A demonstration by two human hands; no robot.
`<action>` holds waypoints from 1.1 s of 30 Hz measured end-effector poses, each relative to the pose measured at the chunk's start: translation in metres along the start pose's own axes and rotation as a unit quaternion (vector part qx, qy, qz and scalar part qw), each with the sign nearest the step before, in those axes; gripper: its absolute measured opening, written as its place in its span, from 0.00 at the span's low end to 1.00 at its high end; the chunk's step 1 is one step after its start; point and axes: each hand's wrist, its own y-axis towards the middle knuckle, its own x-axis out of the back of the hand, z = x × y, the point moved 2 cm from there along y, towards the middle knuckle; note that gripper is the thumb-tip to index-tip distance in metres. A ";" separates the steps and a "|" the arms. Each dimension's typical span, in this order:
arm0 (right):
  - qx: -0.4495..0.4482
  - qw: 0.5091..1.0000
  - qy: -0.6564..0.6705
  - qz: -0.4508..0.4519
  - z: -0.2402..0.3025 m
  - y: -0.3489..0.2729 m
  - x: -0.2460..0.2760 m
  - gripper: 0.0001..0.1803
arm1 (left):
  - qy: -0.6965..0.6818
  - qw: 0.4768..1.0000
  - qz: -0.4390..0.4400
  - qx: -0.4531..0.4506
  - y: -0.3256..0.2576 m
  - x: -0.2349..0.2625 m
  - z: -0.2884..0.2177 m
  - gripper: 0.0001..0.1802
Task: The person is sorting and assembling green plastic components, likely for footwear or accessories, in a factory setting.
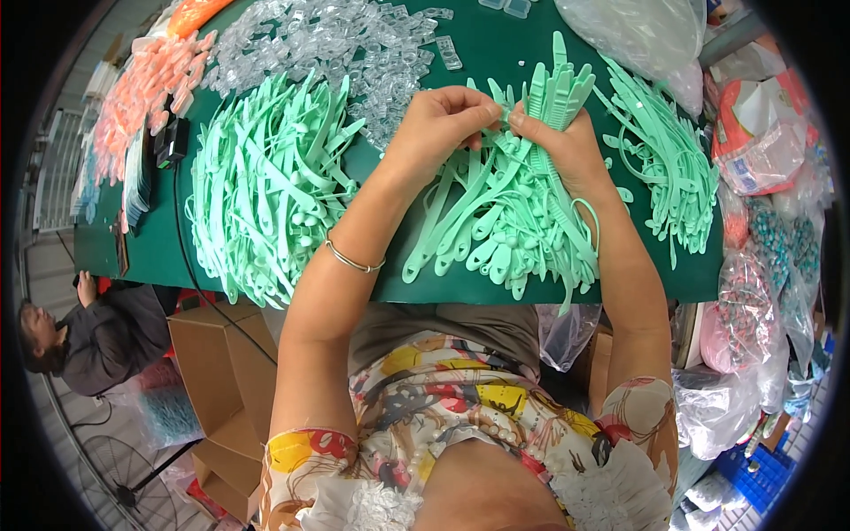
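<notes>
My right hand [567, 146] is wrapped round a bundle of mint-green flexible straps [558, 93]. Their ridged ends stick up above the fist, and their wider, holed ends hang down toward the table's near edge. Close beside it, my left hand [447, 124] is closed in a pinch at the bundle's left side, at what looks like one strap's end; the fingers partly hide it. Below both hands, more loose green straps [496, 239] fan out over the table. To the left lies a big heap of the same straps [266, 186], and a smaller pile [664, 159] is at the right.
Clear plastic pieces [310, 44] are spread on the green table [398, 288] at the back. Orange pieces [146, 88] lie far left, near a black cable [181, 212]. Plastic bags [753, 301] crowd the right side. A cardboard box [217, 363] and another person [102, 336] are at left.
</notes>
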 end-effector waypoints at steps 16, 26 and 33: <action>0.042 0.993 -0.104 0.026 -0.005 0.005 0.001 0.18 | 0.048 0.999 0.009 -0.003 0.000 -0.001 0.003 0.12; -0.009 0.999 -0.044 0.013 -0.004 0.003 -0.001 0.14 | 0.043 0.997 -0.060 -0.016 -0.004 0.011 -0.003 0.12; -0.026 0.999 0.024 -0.038 0.002 -0.001 -0.003 0.15 | 0.232 0.965 -0.098 -0.066 0.003 0.023 0.003 0.12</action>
